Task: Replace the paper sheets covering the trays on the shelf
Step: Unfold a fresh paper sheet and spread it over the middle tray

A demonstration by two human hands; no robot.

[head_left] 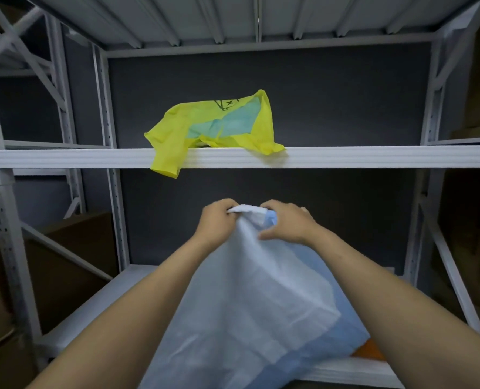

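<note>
Pinching the top edge of the pale paper sheet (255,299), both hands are working close together: the left hand (219,220) is gripping one bit and the right hand (286,223) is curling round the bunched edge just beside it. The sheet's hanging down over the lower shelf (98,301), with something orange (369,352) peeking out at 4 o'clock, maybe a tray. I'm guessing this is the unfolding step, so the hands are going to need to move apart and spread it flat. A yellow bag (177,127) is sitting at 12 o'clock.
</note>
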